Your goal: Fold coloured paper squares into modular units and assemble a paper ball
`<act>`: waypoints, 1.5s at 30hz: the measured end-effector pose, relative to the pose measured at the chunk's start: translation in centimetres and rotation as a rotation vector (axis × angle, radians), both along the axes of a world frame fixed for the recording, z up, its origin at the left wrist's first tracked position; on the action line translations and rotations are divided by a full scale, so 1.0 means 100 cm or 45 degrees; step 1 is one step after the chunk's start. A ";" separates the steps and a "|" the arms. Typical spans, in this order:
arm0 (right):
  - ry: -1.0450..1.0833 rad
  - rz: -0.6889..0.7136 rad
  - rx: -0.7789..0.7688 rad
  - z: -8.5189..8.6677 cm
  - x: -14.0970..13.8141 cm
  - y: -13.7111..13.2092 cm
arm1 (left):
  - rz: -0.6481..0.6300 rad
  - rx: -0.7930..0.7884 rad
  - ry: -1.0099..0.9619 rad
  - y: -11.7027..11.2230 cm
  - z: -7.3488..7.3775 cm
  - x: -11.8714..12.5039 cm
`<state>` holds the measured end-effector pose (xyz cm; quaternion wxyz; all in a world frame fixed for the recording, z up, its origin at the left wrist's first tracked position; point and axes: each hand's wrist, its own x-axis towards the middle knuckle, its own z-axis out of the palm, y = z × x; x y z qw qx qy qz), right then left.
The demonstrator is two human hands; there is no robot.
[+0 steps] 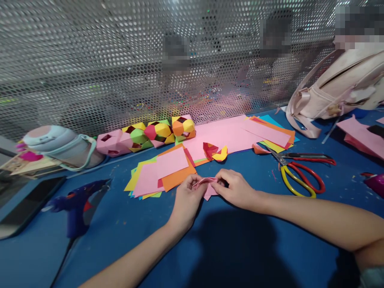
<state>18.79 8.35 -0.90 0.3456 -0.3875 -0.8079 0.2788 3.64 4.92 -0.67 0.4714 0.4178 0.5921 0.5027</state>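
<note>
Head view: folded pink paper (210, 190), small, held up just over blue table (144, 248), right between the two hands. Left hand (186, 200) pinched on its left end, thumb and fingers together; right hand (237, 188) pinched on its right end, same way. Both touching, so neither is nearer. Long axis seems to run hand to hand, left to right; one flap points down toward the person. Fold detail under the fingers is hidden, can't tell.

Places from the folded pink paper: just beyond it, a red and yellow folded piece (221, 154). Beyond and left, paper stack (172, 161), loosely fanned; behind that, row of multicolour paper blocks (160, 134). Straight beyond, long pink sheet (223, 132). Well to the right, scissors (286, 181), blades spread, handles red and yellow. Well to the left, blue glue gun (75, 204), then dark phone (33, 202). Far beyond, perforated screen (120, 84).
</note>
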 end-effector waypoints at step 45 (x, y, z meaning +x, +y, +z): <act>0.034 0.116 -0.210 0.005 -0.001 0.001 | -0.134 0.060 0.131 -0.003 0.006 0.007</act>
